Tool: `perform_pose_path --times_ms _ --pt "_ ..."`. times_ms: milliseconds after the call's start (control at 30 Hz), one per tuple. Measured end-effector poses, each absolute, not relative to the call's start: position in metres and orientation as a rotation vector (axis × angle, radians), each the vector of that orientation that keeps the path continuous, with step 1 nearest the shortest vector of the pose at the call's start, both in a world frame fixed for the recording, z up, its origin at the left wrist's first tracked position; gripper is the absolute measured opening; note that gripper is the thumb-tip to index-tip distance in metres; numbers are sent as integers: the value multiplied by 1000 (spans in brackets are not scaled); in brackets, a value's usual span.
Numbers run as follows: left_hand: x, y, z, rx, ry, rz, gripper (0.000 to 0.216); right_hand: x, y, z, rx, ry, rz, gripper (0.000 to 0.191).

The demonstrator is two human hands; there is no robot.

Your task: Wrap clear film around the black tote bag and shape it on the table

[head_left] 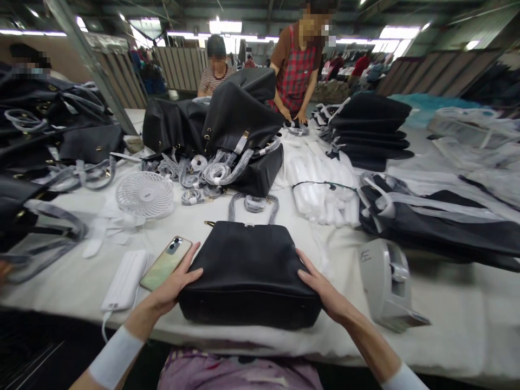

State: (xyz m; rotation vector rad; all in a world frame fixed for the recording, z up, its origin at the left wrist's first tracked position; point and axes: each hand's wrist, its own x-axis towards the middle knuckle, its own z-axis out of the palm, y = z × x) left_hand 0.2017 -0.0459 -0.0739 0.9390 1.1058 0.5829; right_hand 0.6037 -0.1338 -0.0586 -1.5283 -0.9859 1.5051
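A black handbag [252, 260] lies on the white-covered table in front of me, its base facing me and its wrapped handles [277, 208] pointing away. Along the bag's left side my left hand [179, 281] presses, thumb on top of the leather and fingers stretched up the edge. My right hand [320, 284] grips the opposite side in the same way, so the bag sits between both palms. A green-gold phone [168, 262] rests right beside my left hand. To the right of my right hand stands a grey tape dispenser [384, 281].
Piled black bags [244, 119] with wrapped straps lie ahead, and more bags [93, 143] at the left. Nearby are a white fan [144, 194], a power bank [125, 280], a bundle of white padding [320, 187] and stacked black pieces [369, 132]. A person in a checked apron [298, 76] works across the table.
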Motion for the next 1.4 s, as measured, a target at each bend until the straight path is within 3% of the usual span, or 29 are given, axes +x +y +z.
perform_pose_path --times_ms 133,233,333,467,667,833,933,1100,1167,1233,1333,1400 --pt "220 -35 -78 837 1104 590 98 593 -122 -61 -1500 -1060 1461 93" --pt "217 -31 -81 944 1106 689 91 601 -128 -56 -1509 -1220 1273 78" --pt "213 -32 -81 1134 1123 739 69 611 -134 -55 -1570 -1269 1280 61" --pt "212 -29 -83 1172 1101 638 54 616 -130 -60 -1650 -1126 1317 54" --pt "213 -23 -96 1072 1033 495 54 605 -119 -64 -1604 -868 1611 46" --pt "207 -31 -96 1041 1012 480 43 603 -124 -79 -1619 -837 1495 43" --pt "189 -44 -90 1103 899 521 53 616 -137 -74 -1606 -1103 1367 50" --pt "164 -59 -79 1380 775 403 101 622 -153 -46 -1569 -1550 1388 65" --pt "162 -58 -79 1521 818 338 107 616 -154 -40 -1642 -1613 1365 70" --pt "164 -56 -82 1580 835 289 100 610 -153 -43 -1709 -1633 1349 66" --pt "171 -51 -90 1513 833 268 68 608 -151 -62 -1775 -1576 1338 41" --pt "178 -51 -99 1477 904 325 53 607 -150 -80 -1857 -1474 1258 36"
